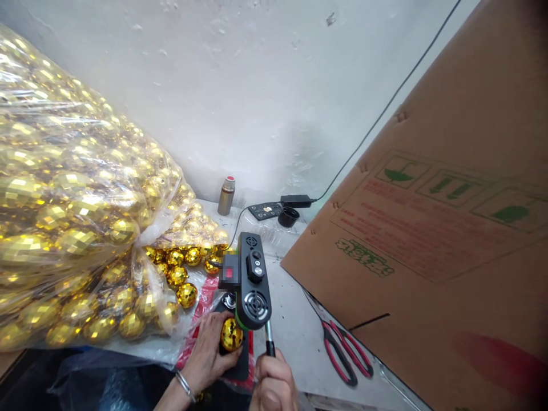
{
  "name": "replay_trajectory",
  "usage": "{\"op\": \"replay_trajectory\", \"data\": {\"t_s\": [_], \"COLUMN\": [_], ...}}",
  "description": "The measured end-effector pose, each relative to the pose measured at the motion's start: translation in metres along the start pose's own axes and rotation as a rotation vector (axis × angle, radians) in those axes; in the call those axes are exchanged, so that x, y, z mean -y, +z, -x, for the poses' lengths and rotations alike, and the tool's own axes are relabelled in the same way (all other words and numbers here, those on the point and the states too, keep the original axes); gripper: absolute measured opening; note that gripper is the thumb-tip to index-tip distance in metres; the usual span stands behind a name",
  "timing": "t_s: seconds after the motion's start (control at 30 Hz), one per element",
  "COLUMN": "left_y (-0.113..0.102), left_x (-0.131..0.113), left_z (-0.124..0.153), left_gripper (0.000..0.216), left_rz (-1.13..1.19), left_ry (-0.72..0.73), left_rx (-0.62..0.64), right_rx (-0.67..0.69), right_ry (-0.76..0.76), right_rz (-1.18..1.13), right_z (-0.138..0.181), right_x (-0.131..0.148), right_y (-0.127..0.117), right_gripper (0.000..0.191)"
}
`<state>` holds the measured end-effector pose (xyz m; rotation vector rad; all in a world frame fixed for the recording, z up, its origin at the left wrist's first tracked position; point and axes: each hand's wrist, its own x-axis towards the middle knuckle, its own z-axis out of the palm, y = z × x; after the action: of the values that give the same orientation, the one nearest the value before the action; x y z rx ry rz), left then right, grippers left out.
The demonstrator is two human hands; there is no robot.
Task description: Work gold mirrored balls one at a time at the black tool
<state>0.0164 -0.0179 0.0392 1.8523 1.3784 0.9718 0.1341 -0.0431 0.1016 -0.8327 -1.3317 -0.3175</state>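
My left hand (209,348), with a silver bangle at the wrist, closes its fingers and thumb round a gold faceted ball (232,334). It holds the ball over the dark base (240,365) of a small black bench machine (256,285), just below and in front of the machine's round-vented head. My right hand (274,382) is wrapped round the black grip of a metal lever (269,339) that sticks out from the machine. Several loose gold balls (187,294) lie to the left of the machine, at the mouth of a clear plastic bag.
A big clear bag (77,200) packed with gold balls fills the left. On the right stands a large cardboard box (428,228), with red-handled scissors (342,351) beside it. Along the wall are a metal flask (226,196), a power adapter (296,201) and a black cup (288,217).
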Motion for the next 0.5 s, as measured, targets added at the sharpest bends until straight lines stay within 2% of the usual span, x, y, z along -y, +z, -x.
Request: {"op": "replay_trajectory", "data": {"t_s": [0.17,0.33,0.5], "left_y": [0.0,0.001,0.002], "left_x": [-0.001,0.001,0.002], "left_z": [0.0,0.0,-0.001], "left_gripper": [0.043,0.046,0.048], "left_rz": [0.013,0.038,0.049], "left_ry": [-0.008,-0.009,-0.016], "left_rx": [0.003,0.012,0.01], "right_rx": [-0.005,0.088,0.054], "right_ry": [0.013,0.01,0.024], "right_rz": [-0.038,-0.047,-0.056], "right_z": [-0.009,-0.017,-0.017], "right_x": [0.004,0.006,0.007], "right_y": [0.001,-0.004,-0.002], "right_gripper": [0.04,0.04,0.04]}}
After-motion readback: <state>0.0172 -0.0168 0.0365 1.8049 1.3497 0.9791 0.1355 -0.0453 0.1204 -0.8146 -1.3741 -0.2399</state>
